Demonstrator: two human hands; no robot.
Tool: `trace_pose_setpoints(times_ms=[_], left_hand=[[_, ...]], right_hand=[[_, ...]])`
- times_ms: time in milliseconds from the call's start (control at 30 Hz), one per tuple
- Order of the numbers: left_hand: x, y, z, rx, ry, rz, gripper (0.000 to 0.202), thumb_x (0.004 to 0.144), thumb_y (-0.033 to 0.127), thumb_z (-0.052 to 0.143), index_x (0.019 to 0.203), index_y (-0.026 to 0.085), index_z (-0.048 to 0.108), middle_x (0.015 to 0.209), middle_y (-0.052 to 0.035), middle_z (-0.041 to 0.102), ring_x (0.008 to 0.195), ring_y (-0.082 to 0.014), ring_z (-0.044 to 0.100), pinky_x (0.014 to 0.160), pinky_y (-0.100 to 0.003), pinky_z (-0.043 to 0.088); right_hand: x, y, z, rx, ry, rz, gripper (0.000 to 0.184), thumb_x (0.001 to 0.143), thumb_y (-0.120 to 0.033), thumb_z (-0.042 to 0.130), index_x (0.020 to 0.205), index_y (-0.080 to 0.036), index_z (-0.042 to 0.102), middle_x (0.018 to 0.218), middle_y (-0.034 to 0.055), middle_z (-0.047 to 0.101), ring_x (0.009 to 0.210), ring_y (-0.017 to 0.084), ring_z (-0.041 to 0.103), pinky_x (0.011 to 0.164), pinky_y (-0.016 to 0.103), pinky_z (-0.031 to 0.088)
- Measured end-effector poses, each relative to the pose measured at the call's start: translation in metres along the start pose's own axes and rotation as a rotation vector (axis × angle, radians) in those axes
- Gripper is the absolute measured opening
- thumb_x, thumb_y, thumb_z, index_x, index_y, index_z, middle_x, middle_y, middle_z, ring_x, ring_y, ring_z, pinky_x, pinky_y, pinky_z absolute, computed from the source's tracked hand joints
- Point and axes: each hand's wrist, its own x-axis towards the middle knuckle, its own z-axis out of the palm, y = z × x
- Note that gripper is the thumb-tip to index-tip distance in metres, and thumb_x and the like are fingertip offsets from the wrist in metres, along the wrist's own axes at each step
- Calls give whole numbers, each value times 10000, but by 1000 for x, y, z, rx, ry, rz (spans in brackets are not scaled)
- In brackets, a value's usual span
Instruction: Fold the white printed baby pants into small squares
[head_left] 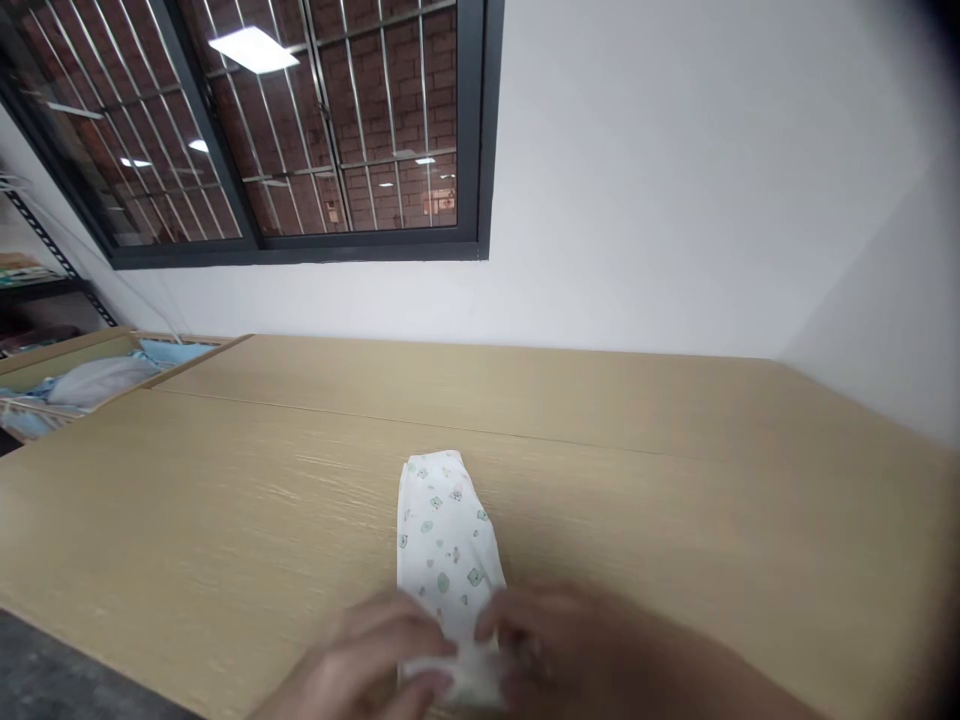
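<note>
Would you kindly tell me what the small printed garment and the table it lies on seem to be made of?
The garment looks like soft, matte knit fabric, probably cotton: white with small green prints, it lies limp and folded. The table looks like pale wood-grain laminate or veneer, smooth and matte: fine streaks run along it.

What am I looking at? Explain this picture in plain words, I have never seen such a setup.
No machine here: a person wears one camera on the head, looking forward and down. The two blurred shapes at the bottom are that person's own left hand and right hand. On the light wooden table lies a narrow folded white cloth printed with small green figures. Both hands touch its near end; blur hides the exact grip. Far left stands a wooden box holding pale blue and white fabric.
</note>
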Motion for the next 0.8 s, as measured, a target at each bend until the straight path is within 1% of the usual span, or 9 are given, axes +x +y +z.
trace_pose_setpoints(times_ms=[67, 133, 300, 367, 433, 533, 633, 733, 800], left_hand=[[24, -3, -19, 111, 141, -3, 176, 984, 313, 554, 1099, 298, 687, 1047, -17, 715, 985, -162, 665, 874, -287, 538], [50, -16, -33, 167, 248, -13, 184, 985, 353, 547, 1080, 274, 683, 1018, -20, 713, 950, -167, 655, 861, -299, 526], [112, -77, -39, 173, 361, -190, 210, 961, 369, 535, 1026, 216, 663, 999, -21, 714, 849, -165, 642, 766, -287, 507], [130, -97, -38, 202, 364, -225, 193, 950, 330, 526, 992, 196, 659, 957, -29, 716, 791, -168, 638, 732, -297, 503], [141, -107, -36, 239, 358, -246, 178, 939, 287, 519, 958, 179, 659, 924, -47, 715, 793, -188, 643, 746, -322, 511], [138, -101, -29, 313, 383, -245, 207, 936, 248, 508, 1050, 152, 651, 1064, -111, 698, 1027, -260, 630, 934, -423, 493], [111, -72, -11, 416, 397, -168, 300, 965, 270, 485, 1217, 153, 599, 1269, -144, 620, 1212, -305, 543, 1057, -507, 429], [72, -43, 19, 607, 310, -36, 308, 999, 289, 429, 1241, 182, 588, 1238, -128, 648, 1117, -293, 607, 956, -490, 525], [48, -34, 44, 736, 268, 34, 295, 965, 273, 466, 1199, 176, 617, 1205, -141, 674, 1064, -305, 645, 890, -478, 569]], right_hand=[[24, 3, -29, 51, 37, 66, 202, 849, -213, 637, 1043, -257, 674, 845, -8, 702, 687, 151, 610, 588, 249, 411], [54, 14, -41, 87, 138, 88, 150, 901, -262, 588, 1008, -215, 681, 871, 16, 701, 717, 159, 599, 628, 262, 415], [124, 63, -27, 82, 387, 72, 198, 918, -205, 526, 1012, -203, 700, 1032, 68, 711, 918, 214, 636, 785, 315, 466], [146, 82, -18, 51, 437, 88, 197, 909, -164, 532, 999, -206, 703, 1067, 79, 709, 1011, 229, 632, 857, 331, 468], [161, 97, -11, 13, 434, 114, 201, 907, -127, 530, 982, -204, 701, 1071, 81, 710, 1038, 225, 632, 893, 334, 470], [169, 108, -6, -30, 392, 148, 174, 932, -144, 533, 994, -186, 690, 1074, 92, 695, 1036, 218, 635, 906, 335, 480], [162, 102, -2, -128, 452, 135, 214, 1000, -246, 492, 1104, -165, 661, 1147, 127, 659, 1121, 238, 598, 990, 385, 453], [147, 78, 3, -224, 457, 1, 343, 1049, -343, 417, 1288, -168, 588, 1296, 141, 621, 1242, 253, 542, 1087, 431, 393], [136, 57, 9, -193, 341, -144, 433, 1059, -402, 392, 1421, -193, 503, 1444, 128, 551, 1355, 251, 471, 1142, 431, 354]])
